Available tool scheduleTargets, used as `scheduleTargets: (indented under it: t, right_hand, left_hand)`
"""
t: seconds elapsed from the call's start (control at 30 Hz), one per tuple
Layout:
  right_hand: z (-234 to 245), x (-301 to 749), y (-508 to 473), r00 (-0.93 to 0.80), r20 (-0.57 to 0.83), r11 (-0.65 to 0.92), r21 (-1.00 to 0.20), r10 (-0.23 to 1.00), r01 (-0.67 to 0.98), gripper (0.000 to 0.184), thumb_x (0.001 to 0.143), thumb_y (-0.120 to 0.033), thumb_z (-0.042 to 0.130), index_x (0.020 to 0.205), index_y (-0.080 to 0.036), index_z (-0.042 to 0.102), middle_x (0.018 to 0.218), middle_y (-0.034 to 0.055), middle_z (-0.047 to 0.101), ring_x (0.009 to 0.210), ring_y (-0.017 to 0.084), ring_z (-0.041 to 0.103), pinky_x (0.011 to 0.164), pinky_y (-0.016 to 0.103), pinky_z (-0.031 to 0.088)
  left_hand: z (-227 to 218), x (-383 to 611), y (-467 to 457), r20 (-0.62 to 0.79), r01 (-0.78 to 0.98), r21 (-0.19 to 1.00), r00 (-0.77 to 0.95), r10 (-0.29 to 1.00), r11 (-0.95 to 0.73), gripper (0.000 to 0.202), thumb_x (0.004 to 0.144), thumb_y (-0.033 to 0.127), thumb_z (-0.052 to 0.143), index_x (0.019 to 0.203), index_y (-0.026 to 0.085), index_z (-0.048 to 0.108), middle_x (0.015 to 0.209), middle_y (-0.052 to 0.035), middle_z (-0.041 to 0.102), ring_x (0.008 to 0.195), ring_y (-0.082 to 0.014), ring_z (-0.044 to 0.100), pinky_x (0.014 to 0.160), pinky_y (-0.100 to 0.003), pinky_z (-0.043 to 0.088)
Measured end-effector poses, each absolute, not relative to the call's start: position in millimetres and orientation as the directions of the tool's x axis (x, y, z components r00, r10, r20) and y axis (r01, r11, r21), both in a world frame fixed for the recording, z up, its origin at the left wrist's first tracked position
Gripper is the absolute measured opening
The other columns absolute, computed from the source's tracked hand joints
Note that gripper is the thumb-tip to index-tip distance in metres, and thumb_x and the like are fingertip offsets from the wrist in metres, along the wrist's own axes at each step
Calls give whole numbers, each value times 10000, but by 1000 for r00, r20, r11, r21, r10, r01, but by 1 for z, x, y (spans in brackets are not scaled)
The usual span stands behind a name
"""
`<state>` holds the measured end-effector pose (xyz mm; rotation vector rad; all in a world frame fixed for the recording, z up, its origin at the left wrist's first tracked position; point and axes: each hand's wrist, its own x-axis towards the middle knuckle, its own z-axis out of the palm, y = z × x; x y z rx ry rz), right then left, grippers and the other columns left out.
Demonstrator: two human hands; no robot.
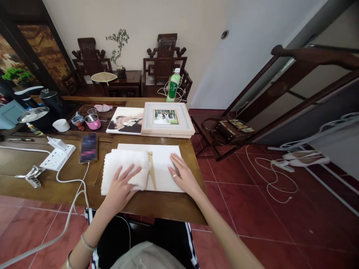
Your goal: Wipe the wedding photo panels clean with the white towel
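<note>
A white flat panel [165, 160] lies near the table's front right corner. On its left part rests a white cloth [112, 170] with a scalloped edge, which hides some of the panel. My left hand [125, 183] lies on the cloth with its fingers spread. Over the panel's right edge lies my right hand [182, 173], fingers stretched out and a ring on one. Between the two hands a gold-coloured forked shape [152, 172] shows on the panel, partly covered by the cloth; I cannot make out whether it is printed or a separate piece.
Behind the panel lie a framed photo [166, 116] and a picture print [123, 120]. A green bottle [173, 86] stands at the far edge. To the left are a phone [88, 147], a power strip [57, 155], cables and a pink cup [92, 121]. A wooden chair [213, 130] stands right.
</note>
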<state>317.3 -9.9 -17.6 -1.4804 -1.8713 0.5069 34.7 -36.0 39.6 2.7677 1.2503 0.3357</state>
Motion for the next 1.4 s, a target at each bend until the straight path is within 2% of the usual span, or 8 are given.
scheduleTargets:
  t: [0.23, 0.43, 0.67, 0.9, 1.0, 1.07, 1.27, 1.4]
  right_hand:
    - [-16, 307, -6, -134, 239, 262, -659, 962, 705, 586, 955, -460, 364, 1434, -124, 402, 1508, 164, 377, 1430, 257, 290, 1187, 474, 230]
    - [-20, 315, -2, -170, 234, 283, -641, 957, 713, 580, 951, -446, 385, 1438, -131, 398, 1517, 155, 363, 1434, 264, 280, 1186, 493, 217]
    - [-22, 317, 1, -188, 246, 305, -637, 951, 708, 578, 950, -451, 393, 1444, -152, 395, 1512, 143, 376, 1428, 260, 296, 1185, 492, 225]
    - [-25, 318, 0, -180, 269, 316, -647, 946, 694, 560, 949, -451, 409, 1448, -198, 393, 1512, 117, 384, 1422, 262, 310, 1181, 510, 233]
    - [-27, 318, 1, -194, 274, 328, -626, 942, 707, 559, 954, -437, 397, 1449, -179, 388, 1513, 130, 379, 1424, 259, 304, 1181, 511, 230]
    - [-27, 319, 1, -204, 274, 334, -615, 940, 714, 559, 956, -430, 394, 1451, -173, 382, 1516, 133, 373, 1429, 253, 295, 1181, 510, 230]
    - [-23, 320, 0, -205, 252, 321, -615, 946, 720, 558, 954, -423, 391, 1441, -151, 397, 1511, 141, 378, 1428, 257, 297, 1180, 507, 235]
    - [-20, 318, -2, -185, 241, 298, -629, 953, 718, 556, 950, -422, 397, 1440, -158, 399, 1518, 131, 368, 1431, 259, 289, 1185, 505, 226]
  left_hand:
    - [37, 40, 17, 167, 764, 158, 604, 779, -626, 181, 930, 317, 565, 900, 230, 720, 1492, 1, 397, 1404, -294, 318, 1138, -565, 219]
    - [41, 50, 55, 119, 804, 135, 566, 816, -578, 197, 939, 338, 550, 983, 239, 715, 1481, -11, 414, 1405, -282, 321, 1138, -547, 225]
    - [39, 36, 6, 101, 761, 152, 623, 776, -630, 160, 922, 244, 577, 943, 252, 735, 1503, 22, 375, 1421, -286, 284, 1153, -561, 190]
    - [51, 17, -46, 89, 696, 253, 675, 732, -672, 226, 883, 155, 556, 810, 253, 746, 1497, 48, 387, 1422, -264, 285, 1173, -539, 162]
    - [50, 20, -37, 109, 715, 268, 643, 758, -646, 199, 835, 129, 578, 789, 232, 743, 1493, 15, 400, 1410, -270, 309, 1168, -526, 187]
    - [47, 25, -17, 110, 743, 265, 610, 784, -615, 192, 841, 124, 569, 850, 216, 737, 1496, -14, 396, 1405, -273, 319, 1159, -527, 209]
    - [45, 45, 53, 49, 798, 225, 564, 825, -559, 346, 796, 23, 521, 1028, 215, 692, 1511, -38, 365, 1429, -269, 267, 1142, -548, 221]
    - [48, 45, 55, 33, 800, 211, 569, 822, -562, 462, 731, -45, 450, 1046, 204, 678, 1503, -31, 379, 1435, -254, 253, 1151, -549, 210]
